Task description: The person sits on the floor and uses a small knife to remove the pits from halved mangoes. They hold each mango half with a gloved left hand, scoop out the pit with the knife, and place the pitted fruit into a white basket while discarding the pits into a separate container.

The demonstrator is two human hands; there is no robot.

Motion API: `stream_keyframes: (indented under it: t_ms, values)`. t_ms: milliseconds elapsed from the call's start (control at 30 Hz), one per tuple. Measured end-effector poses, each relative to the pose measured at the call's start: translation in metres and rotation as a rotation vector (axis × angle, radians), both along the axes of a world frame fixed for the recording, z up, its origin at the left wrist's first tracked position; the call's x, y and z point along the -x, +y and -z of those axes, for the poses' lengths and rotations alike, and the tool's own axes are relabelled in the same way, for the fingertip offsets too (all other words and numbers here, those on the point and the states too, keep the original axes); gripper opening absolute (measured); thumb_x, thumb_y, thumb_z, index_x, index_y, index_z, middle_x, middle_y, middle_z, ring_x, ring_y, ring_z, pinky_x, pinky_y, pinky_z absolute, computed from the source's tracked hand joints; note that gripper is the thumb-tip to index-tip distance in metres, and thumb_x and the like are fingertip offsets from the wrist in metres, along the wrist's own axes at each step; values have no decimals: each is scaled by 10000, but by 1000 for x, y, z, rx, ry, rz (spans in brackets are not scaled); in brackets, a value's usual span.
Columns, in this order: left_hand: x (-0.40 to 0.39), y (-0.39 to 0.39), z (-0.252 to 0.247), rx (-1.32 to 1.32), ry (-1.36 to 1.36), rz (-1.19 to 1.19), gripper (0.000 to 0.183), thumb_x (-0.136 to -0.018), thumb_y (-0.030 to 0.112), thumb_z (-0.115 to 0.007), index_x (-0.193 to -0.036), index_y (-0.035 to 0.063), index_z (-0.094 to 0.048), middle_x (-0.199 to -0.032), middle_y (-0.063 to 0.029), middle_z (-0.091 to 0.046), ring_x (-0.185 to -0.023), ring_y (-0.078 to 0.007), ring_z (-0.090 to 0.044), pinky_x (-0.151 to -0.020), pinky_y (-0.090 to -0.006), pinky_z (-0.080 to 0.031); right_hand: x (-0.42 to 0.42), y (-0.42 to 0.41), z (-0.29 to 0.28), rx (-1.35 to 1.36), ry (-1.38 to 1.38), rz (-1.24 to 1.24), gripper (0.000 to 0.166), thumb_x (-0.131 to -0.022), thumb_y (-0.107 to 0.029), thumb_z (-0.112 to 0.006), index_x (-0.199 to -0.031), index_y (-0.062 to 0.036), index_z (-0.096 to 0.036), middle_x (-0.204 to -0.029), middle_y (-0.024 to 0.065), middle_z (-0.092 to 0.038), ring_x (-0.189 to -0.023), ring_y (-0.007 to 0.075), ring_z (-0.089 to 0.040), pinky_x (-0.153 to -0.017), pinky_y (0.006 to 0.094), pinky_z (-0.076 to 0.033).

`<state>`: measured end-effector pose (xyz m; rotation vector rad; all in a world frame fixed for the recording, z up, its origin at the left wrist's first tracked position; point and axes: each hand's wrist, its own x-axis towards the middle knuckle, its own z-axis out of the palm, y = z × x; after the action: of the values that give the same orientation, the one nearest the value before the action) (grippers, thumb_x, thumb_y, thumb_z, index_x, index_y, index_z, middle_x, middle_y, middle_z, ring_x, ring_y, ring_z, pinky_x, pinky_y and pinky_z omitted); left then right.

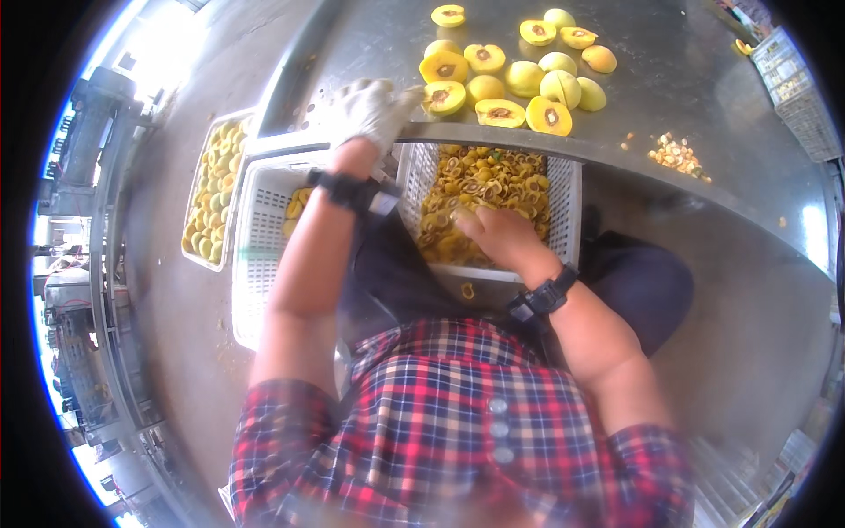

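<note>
My left hand, in a white glove, is over the near edge of the metal table. Its thumb side reaches a yellow stone-fruit half lying cut face up; whether it grips the fruit is unclear. My bare right hand is lower, above a white plastic crate full of brownish-yellow fruit scraps. Its fingers are bent and blurred, and I cannot see whether they hold anything. Whole fruits and other halves with pits, such as one fruit half, lie in a group on the table.
A small pile of pale pits or kernels lies near the table edge. Left of my legs stands a white crate with some fruit pieces. Beyond it, a fruit-filled crate is on the floor. Stacked crates stand far right.
</note>
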<state>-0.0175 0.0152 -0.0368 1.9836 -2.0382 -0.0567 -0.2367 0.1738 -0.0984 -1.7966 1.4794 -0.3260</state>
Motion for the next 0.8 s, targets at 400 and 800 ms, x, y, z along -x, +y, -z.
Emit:
stream_keyframes:
  t_ms: [400,800]
  values:
    - [49,25,-30,-259,1270,321,495,-850,143,-736,-1302,30,-569,-1172,-125,-669,-1055,-254,-671,-888,-360,-563,19,-1,-40,338,-515,165,426,-1024,-405,-567,-1061,14,-636,-825,197,-678,-733,348,-652,-687,411,-489]
    - [70,93,-13,-618,2080,324,394,-1011,264,-612,-1336,49,-554,-1218,-89,-640,-1112,-180,-618,-935,-345,-524,20,-1,-61,420,-502,201,420,-1043,-380,-541,-1062,29,-636,-749,195,-654,-699,368,-642,-666,404,-484]
